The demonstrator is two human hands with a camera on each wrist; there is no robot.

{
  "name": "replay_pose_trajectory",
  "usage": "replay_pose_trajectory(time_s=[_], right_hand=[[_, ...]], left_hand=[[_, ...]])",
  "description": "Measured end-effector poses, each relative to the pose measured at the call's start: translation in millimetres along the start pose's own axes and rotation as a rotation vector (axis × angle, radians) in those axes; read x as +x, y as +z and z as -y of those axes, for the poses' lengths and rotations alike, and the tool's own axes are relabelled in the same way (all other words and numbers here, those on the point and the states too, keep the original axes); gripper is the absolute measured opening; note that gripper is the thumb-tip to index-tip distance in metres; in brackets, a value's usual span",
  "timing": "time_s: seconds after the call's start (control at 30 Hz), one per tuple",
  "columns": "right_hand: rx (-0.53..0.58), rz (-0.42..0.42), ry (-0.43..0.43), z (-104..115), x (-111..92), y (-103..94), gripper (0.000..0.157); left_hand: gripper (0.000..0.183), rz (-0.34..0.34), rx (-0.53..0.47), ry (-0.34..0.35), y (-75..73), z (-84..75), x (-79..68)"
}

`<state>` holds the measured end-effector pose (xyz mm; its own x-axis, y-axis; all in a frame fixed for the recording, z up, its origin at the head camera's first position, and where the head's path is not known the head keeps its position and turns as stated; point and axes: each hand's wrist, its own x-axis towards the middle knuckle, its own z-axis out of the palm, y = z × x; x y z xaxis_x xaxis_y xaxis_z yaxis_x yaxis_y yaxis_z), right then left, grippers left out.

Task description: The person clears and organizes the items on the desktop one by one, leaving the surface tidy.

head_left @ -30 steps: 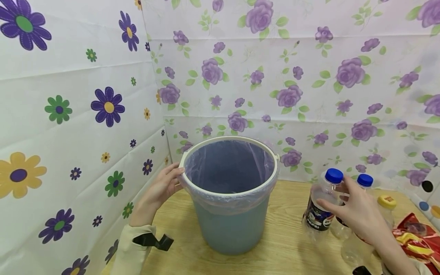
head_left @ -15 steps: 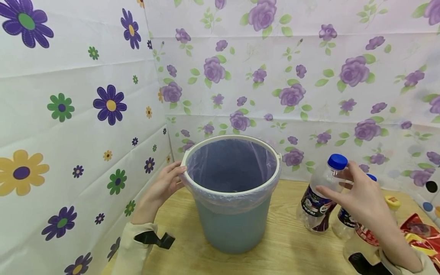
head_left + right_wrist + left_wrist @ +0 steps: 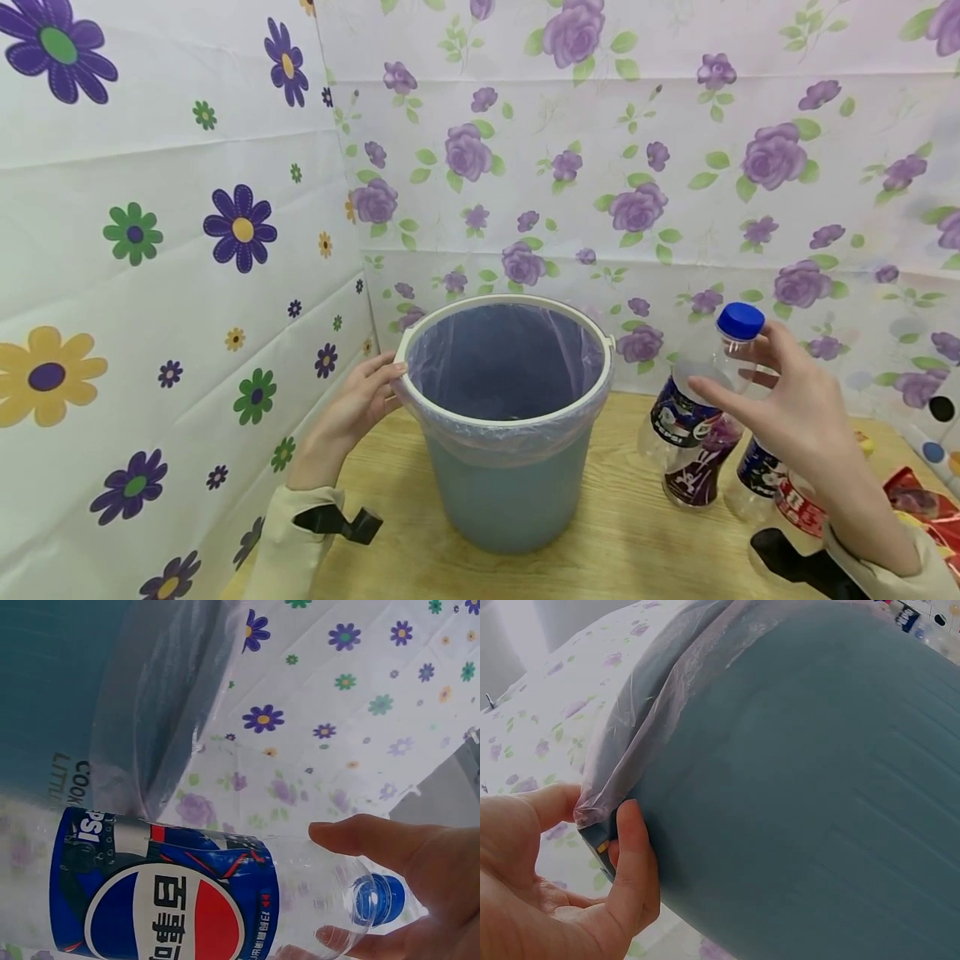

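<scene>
A blue-green trash bin (image 3: 510,492) lined with a thin clear bag stands on the wooden table. My left hand (image 3: 358,408) grips the left side of its white rim; in the left wrist view the thumb and fingers (image 3: 634,862) pinch the rim and the bag's edge. My right hand (image 3: 795,408) holds an empty Pepsi bottle (image 3: 678,412) with a blue cap by its upper part, raised and tilted with its base toward the bin. In the right wrist view the bottle (image 3: 165,900) lies across the frame, thumb on one side and fingers on the other.
Behind the held bottle stands a bottle with a purple label (image 3: 697,475). Beside it are another dark-labelled bottle (image 3: 759,471) and a red-labelled bottle (image 3: 798,507), partly hidden by my arm. Red snack packaging (image 3: 926,508) lies at the right edge. Flower-printed sheets hang behind and left.
My right hand has lifted the Pepsi bottle off the table and tilted it, its base swinging left, uncovering the purple-labelled bottle behind. The left hand keeps its hold on the rim.
</scene>
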<state>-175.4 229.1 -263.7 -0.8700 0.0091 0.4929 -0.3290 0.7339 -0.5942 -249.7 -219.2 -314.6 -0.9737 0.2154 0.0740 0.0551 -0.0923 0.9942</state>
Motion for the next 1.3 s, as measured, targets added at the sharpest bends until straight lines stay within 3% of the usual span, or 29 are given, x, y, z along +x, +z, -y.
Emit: replay_pose_trajectory(time_s=[0.47, 0.93, 1.13, 1.3], right_hand=[[0.104, -0.197, -0.088, 26.5, 11.8, -5.6, 0.068], [0.206, -0.303, -0.19, 62.1, 24.7, -16.3, 0.067], [0.218, -0.316, -0.238, 75.9, 29.4, -18.9, 0.07], [0.292, -0.334, -0.286, 84.8, 33.8, -20.0, 0.069]], left_hand=[[0.056, -0.001, 0.015, 0.0, 0.8, 0.3, 0.7], [0.057, 0.001, 0.013, 0.004, 0.0, 0.6, -0.6], [0.056, 0.004, -0.001, 0.008, -0.3, 0.8, -0.1], [0.056, 0.019, -0.014, 0.018, -0.6, 1.4, 0.0]])
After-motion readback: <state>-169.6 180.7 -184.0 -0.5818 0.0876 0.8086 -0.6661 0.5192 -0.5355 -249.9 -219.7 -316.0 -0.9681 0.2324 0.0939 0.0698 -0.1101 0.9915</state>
